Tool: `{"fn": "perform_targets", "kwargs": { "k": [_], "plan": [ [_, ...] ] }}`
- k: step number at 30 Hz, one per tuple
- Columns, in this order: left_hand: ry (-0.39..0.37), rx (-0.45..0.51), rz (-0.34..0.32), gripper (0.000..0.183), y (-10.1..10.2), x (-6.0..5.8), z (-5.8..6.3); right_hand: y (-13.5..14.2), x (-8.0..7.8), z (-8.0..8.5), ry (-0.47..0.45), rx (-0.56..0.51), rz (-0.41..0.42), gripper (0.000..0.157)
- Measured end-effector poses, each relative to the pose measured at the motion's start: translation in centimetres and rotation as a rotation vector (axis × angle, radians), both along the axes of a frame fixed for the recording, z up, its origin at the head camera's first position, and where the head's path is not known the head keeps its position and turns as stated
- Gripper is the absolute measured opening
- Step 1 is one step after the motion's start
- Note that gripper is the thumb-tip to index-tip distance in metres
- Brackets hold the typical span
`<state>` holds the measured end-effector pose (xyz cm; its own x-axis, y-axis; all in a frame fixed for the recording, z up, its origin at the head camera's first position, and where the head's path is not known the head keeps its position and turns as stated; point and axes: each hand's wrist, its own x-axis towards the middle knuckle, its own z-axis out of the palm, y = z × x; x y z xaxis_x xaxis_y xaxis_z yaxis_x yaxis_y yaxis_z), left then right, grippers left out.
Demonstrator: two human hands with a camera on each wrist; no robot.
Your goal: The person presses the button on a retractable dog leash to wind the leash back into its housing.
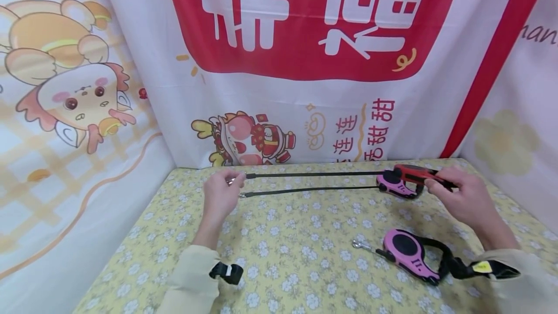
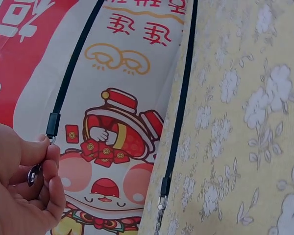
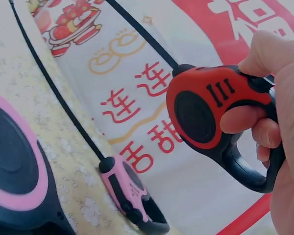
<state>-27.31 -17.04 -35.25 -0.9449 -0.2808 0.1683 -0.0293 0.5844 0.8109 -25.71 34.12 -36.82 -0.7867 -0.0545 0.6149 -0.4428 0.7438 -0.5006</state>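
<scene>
My right hand (image 1: 464, 193) grips the black handle of a red retractable dog leash (image 3: 198, 107), its thumb on top by the button. From that leash a black strap (image 1: 314, 174) runs drawn out to the left, raised over the table. At its far end my left hand (image 1: 221, 193) pinches the metal clip (image 2: 35, 174) between thumb and fingers. Below lies a pink retractable leash (image 3: 127, 191) at the back of the table, its strap (image 2: 183, 93) pulled out leftward nearly parallel, ending in a metal clip (image 2: 159, 210) near my left hand.
A second pink retractable leash (image 1: 407, 251), strap wound in, lies nearer on the right with its clip (image 1: 359, 244) pointing left. The table wears a yellow flowered cloth (image 1: 279, 256). Printed white curtains (image 1: 296, 110) rise behind and at both sides. Black bands circle both sleeves.
</scene>
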Motion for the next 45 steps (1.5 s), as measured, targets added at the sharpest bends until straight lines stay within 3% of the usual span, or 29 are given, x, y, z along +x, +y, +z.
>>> {"fn": "perform_targets", "kwargs": {
  "k": [7,12,15,30,45],
  "plan": [
    [0.062,0.019,0.029,0.022,-0.2,0.1,-0.5,0.2,0.0,0.5,-0.036,0.117,0.051,0.006],
    [0.063,0.019,0.036,0.02,-0.3,0.0,-0.9,1.0,0.3,0.4,-0.072,0.224,0.082,0.027],
    [0.052,0.024,0.023,0.019,-0.1,-0.2,-1.1,1.2,0.4,0.4,-0.102,0.261,0.068,0.03],
    [0.018,0.049,0.045,0.017,0.5,-0.2,-1.0,1.4,-0.4,-0.2,-0.074,0.29,0.056,0.031],
    [0.019,0.027,0.025,0.018,1.0,0.2,-0.7,0.8,-0.4,0.0,-0.14,0.289,0.049,0.039]
  ]
}}
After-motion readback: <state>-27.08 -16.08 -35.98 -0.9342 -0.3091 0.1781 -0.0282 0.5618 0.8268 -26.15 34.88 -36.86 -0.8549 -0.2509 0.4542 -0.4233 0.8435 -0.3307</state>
